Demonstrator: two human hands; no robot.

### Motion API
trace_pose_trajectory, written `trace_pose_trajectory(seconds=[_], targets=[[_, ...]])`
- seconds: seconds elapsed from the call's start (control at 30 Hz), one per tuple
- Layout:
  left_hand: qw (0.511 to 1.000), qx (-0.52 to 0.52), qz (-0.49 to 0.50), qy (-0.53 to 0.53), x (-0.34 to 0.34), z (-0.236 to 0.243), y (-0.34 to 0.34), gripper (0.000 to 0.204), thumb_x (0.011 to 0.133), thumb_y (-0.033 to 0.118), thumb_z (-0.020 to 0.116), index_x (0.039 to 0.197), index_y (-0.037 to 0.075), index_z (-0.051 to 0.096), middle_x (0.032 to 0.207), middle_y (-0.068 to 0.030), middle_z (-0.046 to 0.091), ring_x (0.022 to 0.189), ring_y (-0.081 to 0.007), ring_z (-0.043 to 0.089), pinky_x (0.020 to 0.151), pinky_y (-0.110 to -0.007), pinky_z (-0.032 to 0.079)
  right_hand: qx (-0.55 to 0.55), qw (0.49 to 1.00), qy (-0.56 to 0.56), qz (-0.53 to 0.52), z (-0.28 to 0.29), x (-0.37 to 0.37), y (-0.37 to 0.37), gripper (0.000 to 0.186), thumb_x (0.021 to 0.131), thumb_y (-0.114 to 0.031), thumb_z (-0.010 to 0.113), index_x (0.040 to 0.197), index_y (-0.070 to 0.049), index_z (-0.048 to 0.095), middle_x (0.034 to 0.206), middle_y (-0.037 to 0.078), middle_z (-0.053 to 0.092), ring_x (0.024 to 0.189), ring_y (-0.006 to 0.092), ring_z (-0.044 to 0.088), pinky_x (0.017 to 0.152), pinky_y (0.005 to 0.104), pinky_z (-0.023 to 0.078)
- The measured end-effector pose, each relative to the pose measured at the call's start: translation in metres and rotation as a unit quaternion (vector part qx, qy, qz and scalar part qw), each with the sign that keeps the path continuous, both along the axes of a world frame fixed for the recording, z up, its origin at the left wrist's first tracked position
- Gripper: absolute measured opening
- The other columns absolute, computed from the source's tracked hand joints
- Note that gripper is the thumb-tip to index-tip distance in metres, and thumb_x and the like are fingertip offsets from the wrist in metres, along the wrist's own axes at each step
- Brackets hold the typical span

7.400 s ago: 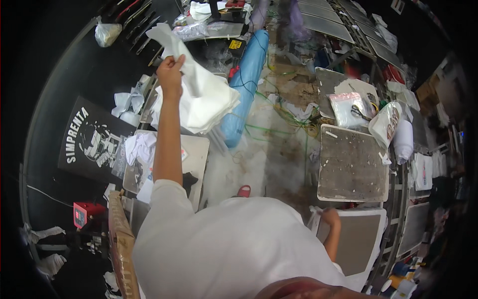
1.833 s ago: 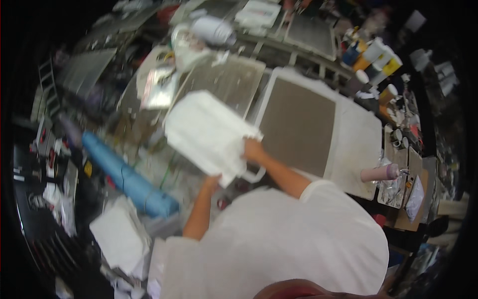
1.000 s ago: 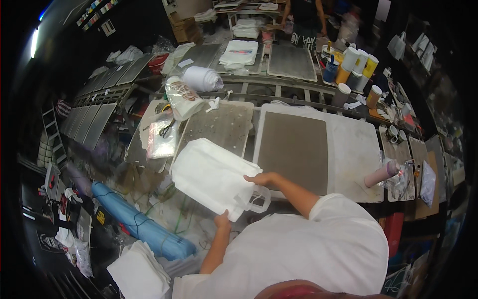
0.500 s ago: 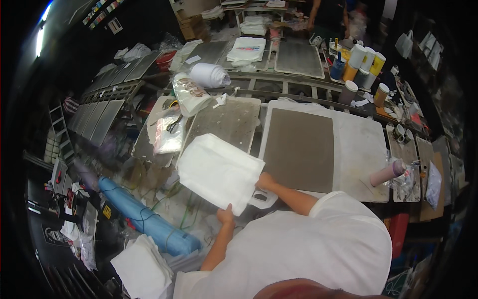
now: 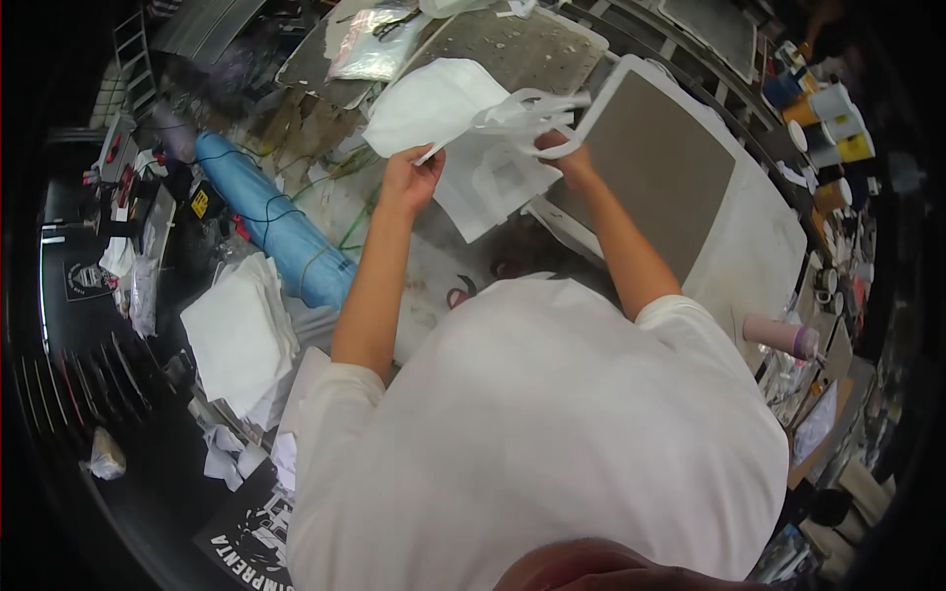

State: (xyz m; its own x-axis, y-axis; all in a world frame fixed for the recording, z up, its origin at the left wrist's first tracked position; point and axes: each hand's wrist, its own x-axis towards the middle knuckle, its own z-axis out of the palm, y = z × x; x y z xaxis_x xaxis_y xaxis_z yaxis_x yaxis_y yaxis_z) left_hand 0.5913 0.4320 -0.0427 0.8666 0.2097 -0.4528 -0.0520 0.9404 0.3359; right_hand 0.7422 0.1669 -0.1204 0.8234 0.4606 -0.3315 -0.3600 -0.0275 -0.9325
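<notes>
Holds a white bag (image 5: 439, 103) in the air, in front of the body and above the floor (image 5: 419, 276). Pinches with the left hand (image 5: 414, 179) the near edge of this bag, between thumb and fingers. Has the right hand (image 5: 572, 163) at the opposite side, just at the white handles (image 5: 527, 113), with fingers bent. Cannot tell well if pinches there or only touches, because of blur and of fingers partly hidden. Shows the bag with its broad, bright body toward the left, its handles toward the right, and a thin, half-transparent layer (image 5: 493, 187) below, hanging down between both hands.

Wears a white shirt (image 5: 552, 424) with short sleeves. Has close by the right forearm a flat board (image 5: 660, 163), grey-brown in the middle and pale at the border, and farther to the right a pink bottle (image 5: 778, 335). Has beyond the bag a dusty board (image 5: 512, 49) with small pale specks, and beside it a clear plastic package (image 5: 372, 44). Has to the left a long blue roll (image 5: 266, 217), wound with dark cord, and nearer to the body a stack of white sheets (image 5: 236, 335), slightly uneven at the edges.
</notes>
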Motion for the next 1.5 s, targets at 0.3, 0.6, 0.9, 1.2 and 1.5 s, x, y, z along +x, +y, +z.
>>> trace_pose_trajectory(seconds=[0.3,0.6,0.9,1.2,1.5], targets=[[0.989,0.029,-0.076,0.123,-0.031,-0.017,-0.010,0.029,0.078,0.000,0.056,0.107,-0.004,0.053,0.101,-0.0133,0.061,0.089,-0.0257,0.062,0.073,-0.034,0.054,-0.326,0.802,-0.468,0.175,-0.069,-0.043,0.030,0.056,0.067,-0.023,0.078,0.117,-0.003,0.062,0.113,0.020,0.065,0.106,0.0332,0.061,0.095,0.0386,0.045],[0.952,0.019,-0.122,0.280,-0.072,-0.106,-0.038,0.037,0.077,-0.002,0.057,0.114,-0.001,0.052,0.110,-0.0130,0.059,0.093,-0.0288,0.059,0.075,-0.037,0.050,-0.194,0.931,-0.154,0.269,0.021,-0.056,-0.061,0.030,0.069,-0.016,0.073,0.095,-0.002,0.066,0.095,0.012,0.069,0.091,0.0241,0.064,0.083,0.0372,0.049],[0.935,0.184,-0.148,0.266,-0.084,-0.159,-0.060,0.039,0.081,0.003,0.065,0.117,-0.010,0.054,0.111,-0.0183,0.061,0.102,-0.0306,0.061,0.092,-0.040,0.049,-0.340,0.869,-0.237,0.270,0.016,-0.078,-0.093,0.018,0.070,-0.004,0.062,0.088,-0.003,0.065,0.089,0.014,0.070,0.085,0.0296,0.067,0.077,0.0386,0.051],[0.915,0.352,-0.080,0.177,-0.087,-0.149,-0.062,0.043,0.077,0.000,0.071,0.115,-0.013,0.057,0.110,-0.0178,0.065,0.096,-0.0286,0.064,0.088,-0.036,0.051,-0.364,0.870,-0.323,0.079,0.020,-0.050,0.001,0.051,0.074,-0.031,0.076,0.114,-0.005,0.060,0.110,0.019,0.066,0.100,0.0337,0.064,0.087,0.0416,0.050],[0.929,0.327,-0.004,0.174,-0.079,-0.118,-0.073,0.045,0.079,0.000,0.071,0.120,-0.010,0.055,0.113,-0.0169,0.065,0.096,-0.0264,0.064,0.085,-0.035,0.050,-0.350,0.866,-0.297,0.198,-0.045,-0.056,0.032,0.040,0.071,-0.027,0.069,0.106,-0.008,0.064,0.104,0.019,0.067,0.100,0.0358,0.063,0.086,0.0429,0.050]])
